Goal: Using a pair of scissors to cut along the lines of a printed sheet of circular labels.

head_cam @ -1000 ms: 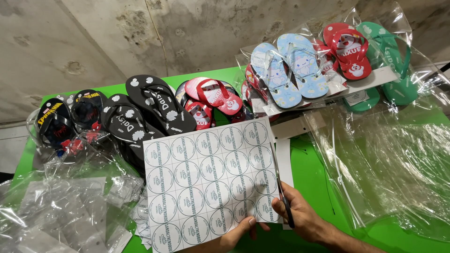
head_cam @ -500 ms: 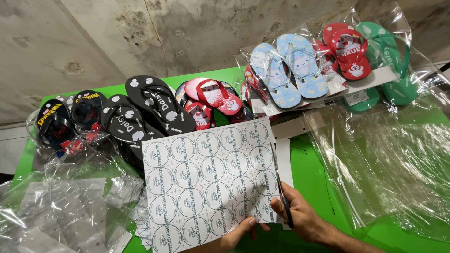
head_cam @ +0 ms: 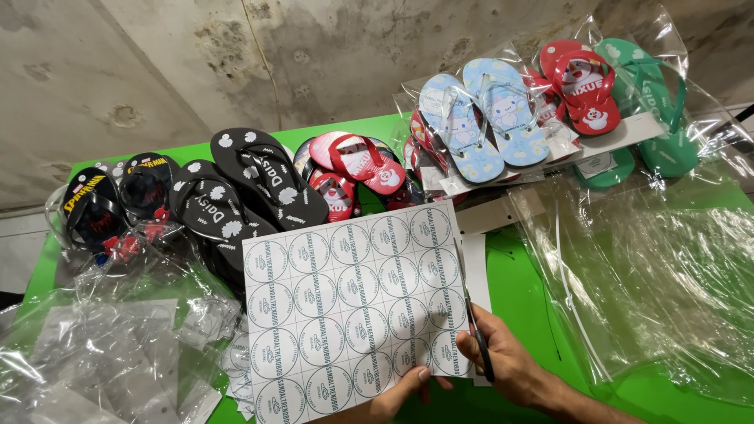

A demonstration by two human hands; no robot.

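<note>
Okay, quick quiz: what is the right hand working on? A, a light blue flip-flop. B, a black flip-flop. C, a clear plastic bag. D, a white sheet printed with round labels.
D: the right hand runs scissors along the edge of the white label sheet, which the left hand steadies from below.

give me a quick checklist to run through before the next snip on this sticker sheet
1. Scissors in right hand: ok, the blades run up along the sheet's right edge.
2. Left hand supporting the sheet: ok, it grips the bottom edge with the thumb on top.
3. Left hand's fingers out of the blade line: ok, they sit to the left of the scissors.
4. Blades on a line between stickers: cannot tell, the blades are too thin to judge.
5. Sheet flat: ok, no curl shows.
6. Space under the sheet: not ok, sandals and plastic bags crowd the table behind and to the left.
</note>
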